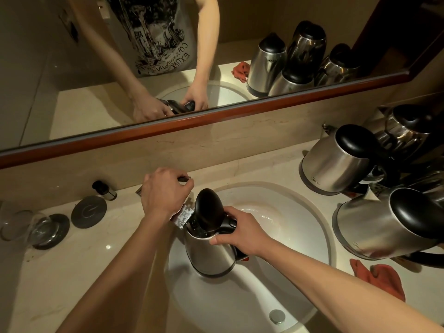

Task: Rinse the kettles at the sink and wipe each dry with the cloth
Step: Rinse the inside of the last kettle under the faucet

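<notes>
Head view, right hand (236,230) gripping kettle (211,255) handle, left hand (164,195) grasping faucet (183,216).

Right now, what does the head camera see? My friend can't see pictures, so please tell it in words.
A person's right hand holds an open-lidded steel kettle over a white sink while the left hand grips the tap handle. More kettles stand at the right beside an orange cloth, below a mirror.

Kettle (211,253) in the sink (300,207) at tabletop (84,272) centre, three kettles (336,162) at right edge, cloth (382,277) before them, glass (26,224) at left edge
</notes>
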Demonstrator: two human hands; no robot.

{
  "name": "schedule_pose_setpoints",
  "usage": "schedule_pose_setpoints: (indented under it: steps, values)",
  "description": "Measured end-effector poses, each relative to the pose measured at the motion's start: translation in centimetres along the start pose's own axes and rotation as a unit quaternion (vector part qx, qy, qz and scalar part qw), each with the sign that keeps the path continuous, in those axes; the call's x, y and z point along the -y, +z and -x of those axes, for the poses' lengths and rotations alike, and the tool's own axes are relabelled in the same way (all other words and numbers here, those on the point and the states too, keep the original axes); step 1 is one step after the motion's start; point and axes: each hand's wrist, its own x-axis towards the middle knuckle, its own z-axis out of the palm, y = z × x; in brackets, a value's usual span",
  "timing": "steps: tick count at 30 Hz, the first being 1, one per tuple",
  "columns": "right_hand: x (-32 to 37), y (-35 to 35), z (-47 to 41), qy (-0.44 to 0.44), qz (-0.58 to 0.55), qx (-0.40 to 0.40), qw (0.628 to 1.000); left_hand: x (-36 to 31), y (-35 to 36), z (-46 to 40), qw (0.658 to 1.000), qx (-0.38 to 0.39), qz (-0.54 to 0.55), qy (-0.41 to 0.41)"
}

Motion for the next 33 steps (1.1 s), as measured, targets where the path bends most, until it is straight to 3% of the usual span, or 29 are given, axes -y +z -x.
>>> schedule_pose_setpoints:
  steps: [33]
  values:
    - [0.11, -0.01, 0.02, 0.002, 0.0, 0.004, 1.0, -0.07, -0.13, -0.04, 1.0, 0.005, 0.004, 0.002]
